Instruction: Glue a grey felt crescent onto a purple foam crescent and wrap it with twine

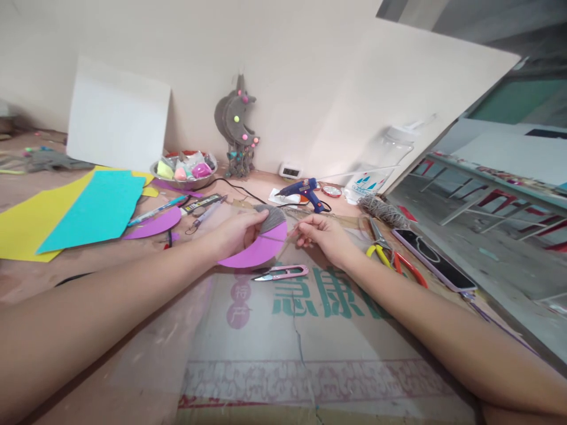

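My left hand (pixel 239 230) grips a purple paper crescent (pixel 257 252) by its upper part, fingers closed around it. Grey yarn (pixel 273 219) is wound over the crescent's upper end, and the lower part is bare purple with a strand crossing it. Just to the right, my right hand (pixel 325 236) is closed in a pinch beside the crescent's edge, on what looks like the thin yarn strand running from it. Below both hands, a pair of pink thread snips (pixel 283 272) lies on a printed plastic-covered board (pixel 257 348).
A blue glue gun (pixel 303 190), a yarn ball (pixel 383 211), scissors (pixel 381 245) and a phone (pixel 434 260) lie beyond and to the right. Yellow (pixel 26 230) and turquoise sheets (pixel 97 206) are left. A bowl of clay (pixel 183 180), a moon ornament (pixel 234 121) and a bottle (pixel 376 165) stand behind.
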Demonstrator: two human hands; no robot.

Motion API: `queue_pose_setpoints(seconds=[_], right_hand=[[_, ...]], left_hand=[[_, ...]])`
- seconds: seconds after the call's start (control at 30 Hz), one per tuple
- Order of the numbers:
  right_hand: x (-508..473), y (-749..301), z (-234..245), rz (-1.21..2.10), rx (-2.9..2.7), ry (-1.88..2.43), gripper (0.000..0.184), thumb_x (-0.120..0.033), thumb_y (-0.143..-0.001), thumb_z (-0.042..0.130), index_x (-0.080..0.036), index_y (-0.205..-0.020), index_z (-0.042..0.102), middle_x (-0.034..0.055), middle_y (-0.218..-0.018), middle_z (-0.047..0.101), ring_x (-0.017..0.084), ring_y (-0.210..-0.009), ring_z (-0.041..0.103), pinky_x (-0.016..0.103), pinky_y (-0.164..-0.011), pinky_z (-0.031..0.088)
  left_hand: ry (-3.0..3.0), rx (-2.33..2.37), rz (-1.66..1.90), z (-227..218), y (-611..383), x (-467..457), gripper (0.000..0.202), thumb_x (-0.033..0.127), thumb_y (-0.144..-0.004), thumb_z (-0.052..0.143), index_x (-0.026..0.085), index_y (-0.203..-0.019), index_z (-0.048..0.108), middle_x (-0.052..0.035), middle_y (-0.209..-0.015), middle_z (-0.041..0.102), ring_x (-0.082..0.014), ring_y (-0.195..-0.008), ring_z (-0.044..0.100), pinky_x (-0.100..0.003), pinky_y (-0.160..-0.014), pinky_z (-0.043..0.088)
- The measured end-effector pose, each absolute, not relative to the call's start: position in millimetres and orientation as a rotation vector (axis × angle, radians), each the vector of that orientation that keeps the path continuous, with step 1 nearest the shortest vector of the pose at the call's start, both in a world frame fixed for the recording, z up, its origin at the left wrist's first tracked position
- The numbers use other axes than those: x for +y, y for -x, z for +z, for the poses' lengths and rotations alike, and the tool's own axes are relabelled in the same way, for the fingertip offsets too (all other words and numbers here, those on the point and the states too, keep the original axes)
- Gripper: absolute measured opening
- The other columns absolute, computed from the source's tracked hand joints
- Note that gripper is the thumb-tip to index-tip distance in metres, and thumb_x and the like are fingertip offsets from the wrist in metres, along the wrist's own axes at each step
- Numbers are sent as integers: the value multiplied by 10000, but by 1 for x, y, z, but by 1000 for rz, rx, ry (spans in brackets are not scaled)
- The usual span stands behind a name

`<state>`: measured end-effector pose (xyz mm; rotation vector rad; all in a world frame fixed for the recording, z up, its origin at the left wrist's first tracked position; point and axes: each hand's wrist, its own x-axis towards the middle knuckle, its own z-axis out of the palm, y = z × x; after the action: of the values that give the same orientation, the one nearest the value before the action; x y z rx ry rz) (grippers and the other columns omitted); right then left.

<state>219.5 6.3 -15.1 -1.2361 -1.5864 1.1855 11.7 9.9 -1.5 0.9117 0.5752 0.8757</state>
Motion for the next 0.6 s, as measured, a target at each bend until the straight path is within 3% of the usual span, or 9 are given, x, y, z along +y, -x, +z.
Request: queue_pose_setpoints(seconds=[0.23, 0.4, 0.6], right_hand=[[2, -213, -16, 1208, -1699, 1216, 237, -374, -714, 680, -176, -757, 558, 10, -661, 682, 103, -570, 585, 235, -558, 443], [4, -215, -18, 1242, -1693, 1175, 237, -374, -718, 672, -163, -785, 588, -7, -630, 650, 92, -567, 566, 234, -581, 441], [8, -220, -18, 1206, -1451, 1170, 281, -378, -698, 682, -172, -865, 590, 21, -747, 675, 85, -529, 550, 232, -514, 439]], left_hand=[[-935, 463, 699, 3, -10, 3, 335, 317, -885, 404, 91, -965, 637, -147, -801, 704, -254, -789, 680, -362, -688, 525], [-944, 467, 651, 3, -11, -1, 302, 312, -865, 442, 86, -865, 641, -142, -736, 698, -247, -732, 679, -351, -684, 526], [-973, 539, 847, 1, -10, 5, 249, 213, -851, 443, 117, -735, 642, -83, -622, 663, -223, -672, 669, -351, -672, 533]])
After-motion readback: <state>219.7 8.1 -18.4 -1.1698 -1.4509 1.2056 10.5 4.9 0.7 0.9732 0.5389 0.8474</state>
